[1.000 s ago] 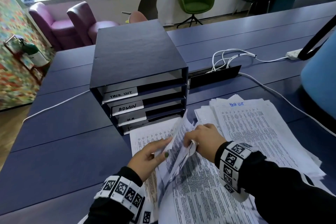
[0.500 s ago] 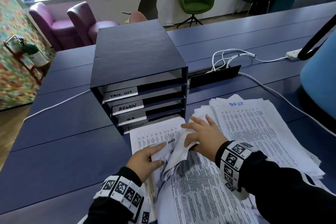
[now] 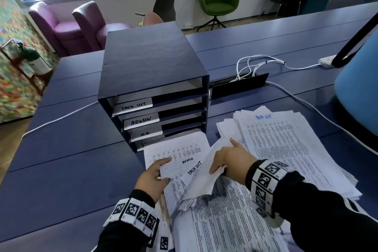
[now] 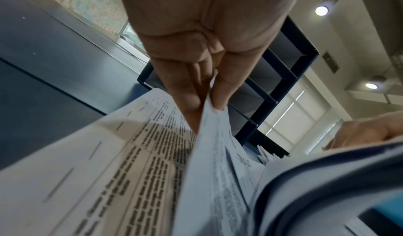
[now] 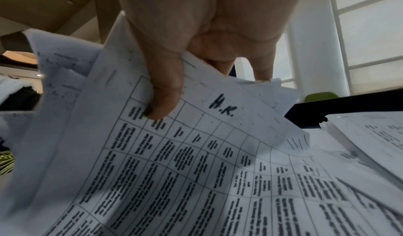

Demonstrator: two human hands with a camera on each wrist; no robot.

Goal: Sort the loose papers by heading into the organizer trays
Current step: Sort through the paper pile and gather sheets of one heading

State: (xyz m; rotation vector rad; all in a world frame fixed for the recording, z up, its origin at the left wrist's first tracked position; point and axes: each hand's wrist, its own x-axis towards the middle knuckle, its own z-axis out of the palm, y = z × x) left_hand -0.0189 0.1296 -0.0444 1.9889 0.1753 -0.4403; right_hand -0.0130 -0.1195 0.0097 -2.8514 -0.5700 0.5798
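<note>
Loose papers (image 3: pixel 214 221) on the desk (image 3: pixel 61 170) are being separated before the organizer (image 3: pixel 155 96). An ADMIN sheet (image 3: pixel 180 159) is pinched by the left hand (image 3: pixel 152 178); TASK LIST sheets (image 3: pixel 201 178) are gripped by the right hand (image 3: pixel 231 161). Next, each heading should be matched to its labelled tray.

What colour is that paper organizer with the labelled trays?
Dark navy blue, with white labels; the organizer shows best in the head view.

A dark blue organizer (image 3: pixel 151 67) with labelled trays stands upright on the desk (image 3: pixel 61 170). Printed loose papers (image 3: pixel 286 149) lie heaped before it, some lifted and curled.
</note>
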